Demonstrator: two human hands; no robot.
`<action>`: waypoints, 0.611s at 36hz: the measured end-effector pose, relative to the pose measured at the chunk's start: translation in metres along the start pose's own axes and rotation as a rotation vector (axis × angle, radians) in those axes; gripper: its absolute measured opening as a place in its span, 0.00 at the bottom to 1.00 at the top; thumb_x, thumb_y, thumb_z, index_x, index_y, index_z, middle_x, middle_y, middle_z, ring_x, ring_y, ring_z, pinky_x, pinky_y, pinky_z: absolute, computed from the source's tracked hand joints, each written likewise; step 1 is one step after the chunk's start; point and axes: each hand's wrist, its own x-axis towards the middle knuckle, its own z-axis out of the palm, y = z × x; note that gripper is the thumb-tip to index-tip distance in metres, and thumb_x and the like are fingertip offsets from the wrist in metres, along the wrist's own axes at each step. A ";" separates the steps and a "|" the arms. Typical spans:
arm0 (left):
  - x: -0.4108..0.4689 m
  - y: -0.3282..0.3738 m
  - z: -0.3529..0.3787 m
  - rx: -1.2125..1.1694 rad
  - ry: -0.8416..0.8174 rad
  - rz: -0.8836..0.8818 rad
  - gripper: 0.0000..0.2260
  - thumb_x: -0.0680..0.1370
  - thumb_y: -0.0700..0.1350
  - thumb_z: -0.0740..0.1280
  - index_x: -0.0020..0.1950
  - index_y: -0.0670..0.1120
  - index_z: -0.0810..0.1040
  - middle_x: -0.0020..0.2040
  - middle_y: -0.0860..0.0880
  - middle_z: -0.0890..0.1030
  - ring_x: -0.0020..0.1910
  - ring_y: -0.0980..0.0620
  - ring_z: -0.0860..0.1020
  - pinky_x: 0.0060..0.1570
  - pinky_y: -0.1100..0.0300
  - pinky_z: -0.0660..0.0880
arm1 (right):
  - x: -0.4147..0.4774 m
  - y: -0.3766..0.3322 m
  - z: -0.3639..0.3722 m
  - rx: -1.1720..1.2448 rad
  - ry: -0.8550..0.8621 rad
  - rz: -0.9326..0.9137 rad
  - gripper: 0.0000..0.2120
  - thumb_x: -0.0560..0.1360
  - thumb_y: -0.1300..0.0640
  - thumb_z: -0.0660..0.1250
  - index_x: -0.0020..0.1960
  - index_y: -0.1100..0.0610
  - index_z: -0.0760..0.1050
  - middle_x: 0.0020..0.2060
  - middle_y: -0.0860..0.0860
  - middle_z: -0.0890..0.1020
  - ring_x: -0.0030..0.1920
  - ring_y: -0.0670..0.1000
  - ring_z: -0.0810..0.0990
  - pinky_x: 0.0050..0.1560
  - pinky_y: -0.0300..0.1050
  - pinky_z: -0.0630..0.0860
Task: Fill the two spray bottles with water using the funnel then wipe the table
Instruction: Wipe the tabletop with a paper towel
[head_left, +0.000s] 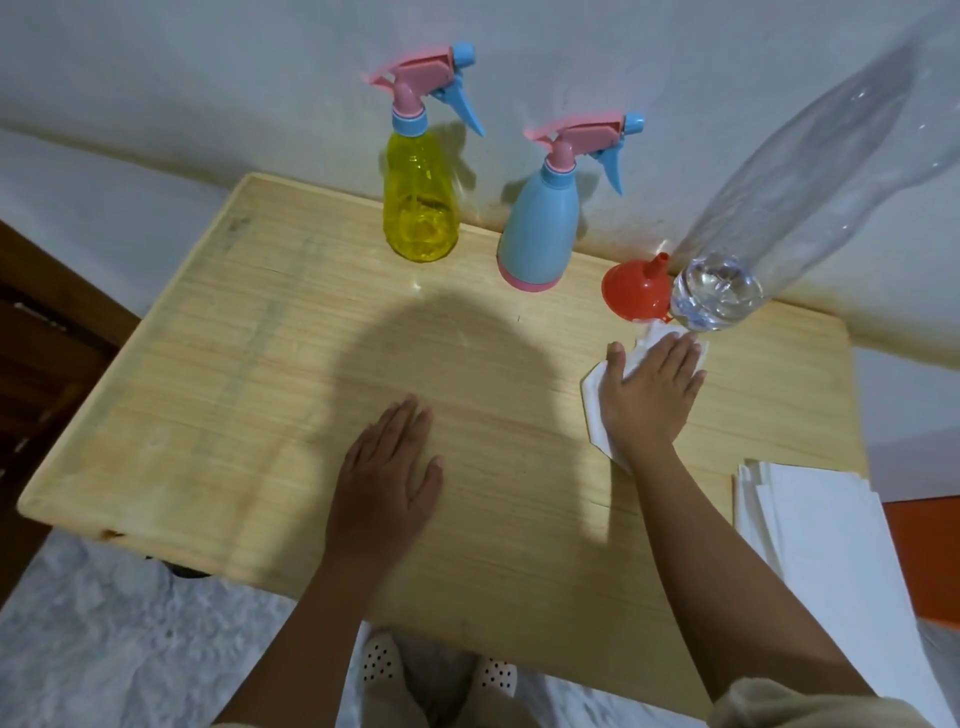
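My right hand lies flat on a white tissue, palm down, and presses it against the table towards the back right part of the top. My fingers are straight and close together, not curled round the paper. They point at the base of the clear bottle, with the tissue's far edge poking out just past my fingertips and nearly reaching it. The tissue's crumpled left edge and near corner show beside my thumb and wrist. My forearm runs in from the lower right.

My left hand rests flat on the bare wood near the middle of the table, fingers straight and together, thumb out to the right, holding nothing. It is well apart from the tissue.

The red funnel sits just beyond my right thumb, spout up, right beside the clear bottle, which has a little water in its bottom. The blue spray bottle and the yellow spray bottle stand upright along the back edge by the wall, both with heads on. A stack of white tissues lies at the table's right near corner.
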 end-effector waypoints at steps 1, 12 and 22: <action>0.000 0.000 0.000 -0.001 0.002 0.002 0.25 0.77 0.55 0.55 0.72 0.49 0.68 0.74 0.50 0.66 0.73 0.54 0.62 0.70 0.56 0.57 | -0.003 0.000 0.000 -0.007 -0.012 -0.024 0.35 0.80 0.41 0.48 0.76 0.64 0.45 0.77 0.59 0.48 0.77 0.55 0.44 0.75 0.52 0.40; 0.001 -0.005 0.001 -0.024 -0.031 0.054 0.23 0.78 0.51 0.56 0.70 0.44 0.71 0.72 0.46 0.70 0.71 0.52 0.62 0.68 0.57 0.57 | -0.054 -0.062 0.018 0.019 -0.120 -0.201 0.35 0.80 0.42 0.47 0.76 0.64 0.41 0.77 0.58 0.44 0.77 0.53 0.41 0.74 0.47 0.37; -0.010 -0.067 -0.019 -0.003 0.079 -0.049 0.26 0.78 0.52 0.55 0.72 0.40 0.66 0.73 0.42 0.66 0.73 0.50 0.58 0.70 0.52 0.53 | -0.085 -0.143 0.047 0.034 -0.145 -0.252 0.36 0.80 0.40 0.44 0.76 0.64 0.40 0.77 0.59 0.42 0.77 0.54 0.40 0.75 0.48 0.37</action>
